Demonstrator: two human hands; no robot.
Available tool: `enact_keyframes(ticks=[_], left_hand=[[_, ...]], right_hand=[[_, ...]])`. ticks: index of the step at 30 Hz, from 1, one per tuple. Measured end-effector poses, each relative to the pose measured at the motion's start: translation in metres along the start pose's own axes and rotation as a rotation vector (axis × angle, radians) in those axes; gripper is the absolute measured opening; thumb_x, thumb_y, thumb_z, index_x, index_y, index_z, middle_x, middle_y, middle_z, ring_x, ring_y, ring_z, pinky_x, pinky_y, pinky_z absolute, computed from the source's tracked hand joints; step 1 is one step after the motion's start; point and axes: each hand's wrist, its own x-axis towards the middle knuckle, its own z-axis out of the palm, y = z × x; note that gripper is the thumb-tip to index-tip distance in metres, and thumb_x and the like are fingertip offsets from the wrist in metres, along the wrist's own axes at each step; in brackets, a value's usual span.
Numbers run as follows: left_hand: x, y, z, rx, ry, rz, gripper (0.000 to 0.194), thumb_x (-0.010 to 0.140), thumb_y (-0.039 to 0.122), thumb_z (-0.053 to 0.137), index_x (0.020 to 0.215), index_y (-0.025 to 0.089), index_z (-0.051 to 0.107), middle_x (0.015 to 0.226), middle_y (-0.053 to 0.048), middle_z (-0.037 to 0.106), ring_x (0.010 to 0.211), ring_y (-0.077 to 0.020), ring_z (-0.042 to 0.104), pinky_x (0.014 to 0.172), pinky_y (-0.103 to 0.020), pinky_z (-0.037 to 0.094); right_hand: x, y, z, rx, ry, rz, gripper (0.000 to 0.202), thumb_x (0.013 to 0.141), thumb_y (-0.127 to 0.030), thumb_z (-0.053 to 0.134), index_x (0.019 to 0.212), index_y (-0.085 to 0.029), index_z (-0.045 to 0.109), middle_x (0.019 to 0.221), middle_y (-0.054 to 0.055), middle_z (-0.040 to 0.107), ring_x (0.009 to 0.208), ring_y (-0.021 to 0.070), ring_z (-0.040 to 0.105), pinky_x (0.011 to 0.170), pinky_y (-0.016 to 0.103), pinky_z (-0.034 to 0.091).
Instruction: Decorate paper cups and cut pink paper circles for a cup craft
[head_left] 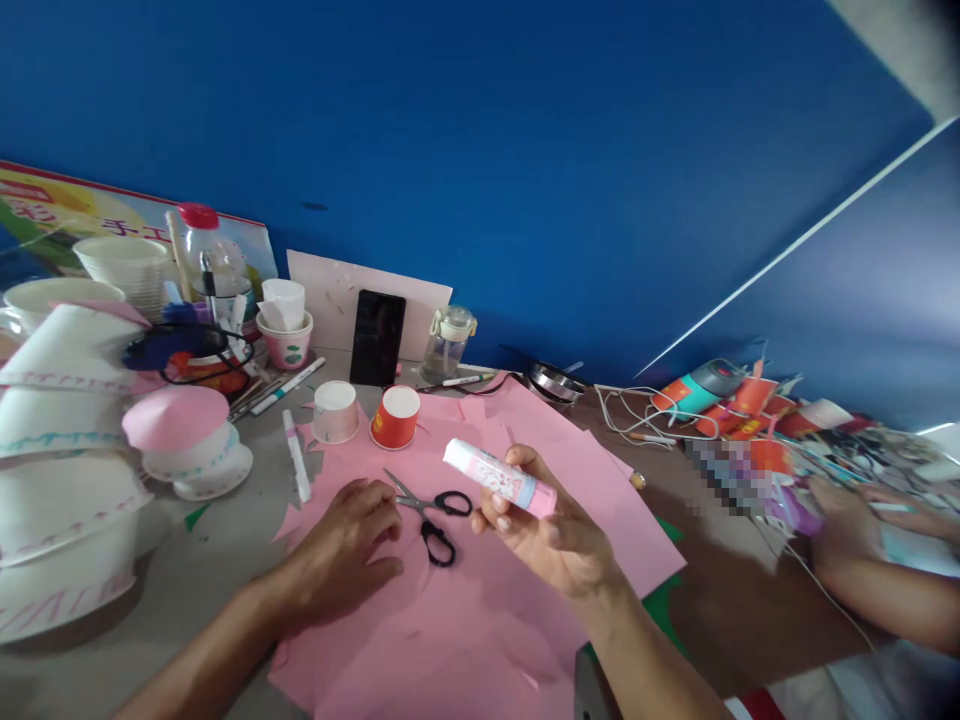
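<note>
Marker [296,457]: white, lying on the grey tabletop [214,600] by the paper's left edge.
Left hand [345,540]: palm down over pink paper [457,650], fingers loosely bent, thumb set apart, its grasp released; from where I stand I can't tell whether its fingertips touch the scissors.
Red cup [394,422]: white on top, standing beyond the scissors.
Scissors [424,504]: black-handled, lying on the paper between the two hands.
Glue stick [499,478]: white at its upper left end, a printed label midway, then pale blue and pink; held tilted above the paper.
Right hand [562,530]: fingers and thumb closed around the glue stick.
</note>
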Motion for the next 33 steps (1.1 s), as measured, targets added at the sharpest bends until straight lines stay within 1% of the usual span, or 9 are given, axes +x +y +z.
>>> enact_keyframes(ticks=[5,9,13,16,19,22,26,30,33], left_hand=[[-0.003,0.001,-0.007,0.021,-0.119,0.027,0.03,0.069,0.017,0.069,0.097,0.023,0.061,0.104,-0.005,0.055,0.105,-0.0261,0.051,0.107,-0.051,0.029],[-0.003,0.001,-0.008,0.043,-0.133,0.028,0.033,0.069,0.02,0.072,0.101,0.026,0.063,0.109,-0.005,0.056,0.109,-0.0271,0.051,0.111,-0.054,0.021],[-0.002,0.0,-0.009,0.012,-0.14,0.028,0.035,0.068,0.024,0.076,0.101,0.025,0.062,0.106,-0.004,0.057,0.104,-0.0256,0.052,0.111,-0.054,0.021],[-0.003,-0.001,-0.01,-0.002,-0.145,0.046,0.039,0.068,0.027,0.076,0.105,0.026,0.061,0.107,-0.004,0.058,0.103,-0.0256,0.053,0.11,-0.055,0.022],[-0.003,-0.001,-0.011,-0.017,-0.159,0.039,0.04,0.068,0.027,0.076,0.105,0.026,0.06,0.108,-0.004,0.058,0.106,-0.0266,0.053,0.11,-0.056,0.021],[-0.003,0.0,-0.012,-0.026,-0.182,0.017,0.04,0.067,0.026,0.078,0.103,0.026,0.06,0.108,-0.004,0.057,0.108,-0.0272,0.053,0.111,-0.057,0.018],[-0.002,-0.002,-0.011,-0.037,-0.19,-0.008,0.044,0.065,0.026,0.08,0.104,0.028,0.06,0.107,-0.003,0.056,0.108,-0.027,0.053,0.112,-0.057,0.016],[-0.004,-0.006,-0.006,-0.033,-0.186,-0.014,0.049,0.064,0.028,0.081,0.108,0.028,0.06,0.111,-0.005,0.056,0.111,-0.0287,0.052,0.112,-0.06,0.014],[-0.005,-0.008,-0.004,-0.035,-0.185,-0.002,0.049,0.065,0.03,0.08,0.109,0.028,0.059,0.112,-0.005,0.056,0.111,-0.0285,0.052,0.112,-0.061,0.012]], right_hand=[[0.0,0.012,0.009,-0.114,0.02,-0.063,0.039,0.079,-0.046,0.073,0.109,-0.026,0.058,0.075,-0.002,0.054,0.076,0.0164,0.054,0.079,0.034,0.042],[0.003,0.038,0.005,-0.232,0.112,-0.151,0.036,0.085,-0.051,0.065,0.107,-0.024,0.056,0.071,-0.004,0.048,0.068,0.014,0.05,0.071,0.03,0.04],[0.001,0.059,-0.003,-0.511,0.194,-0.123,0.03,0.09,-0.051,0.057,0.1,-0.022,0.052,0.07,-0.003,0.047,0.062,0.0125,0.043,0.06,0.026,0.037],[-0.003,0.067,-0.007,-0.666,0.187,-0.11,0.026,0.09,-0.046,0.057,0.094,-0.021,0.052,0.071,-0.002,0.046,0.059,0.0117,0.039,0.054,0.024,0.035],[-0.006,0.07,-0.009,-0.703,0.123,-0.093,0.02,0.088,-0.041,0.057,0.094,-0.022,0.053,0.071,-0.002,0.047,0.055,0.0112,0.039,0.051,0.024,0.036],[-0.007,0.073,-0.011,-0.816,0.081,-0.108,0.012,0.081,-0.03,0.059,0.089,-0.022,0.056,0.072,-0.001,0.05,0.057,0.0128,0.044,0.054,0.026,0.039],[-0.007,0.077,-0.015,-0.963,0.057,-0.178,0.01,0.073,-0.019,0.056,0.083,-0.021,0.058,0.076,0.002,0.055,0.068,0.0172,0.053,0.063,0.029,0.043],[-0.005,0.082,-0.016,-1.029,0.032,-0.292,0.016,0.07,-0.014,0.052,0.083,-0.022,0.056,0.071,0.001,0.054,0.067,0.0186,0.05,0.067,0.033,0.043],[-0.003,0.085,-0.014,-1.081,-0.021,-0.374,0.021,0.067,-0.01,0.051,0.083,-0.023,0.054,0.065,-0.002,0.051,0.061,0.0168,0.046,0.069,0.034,0.041]])
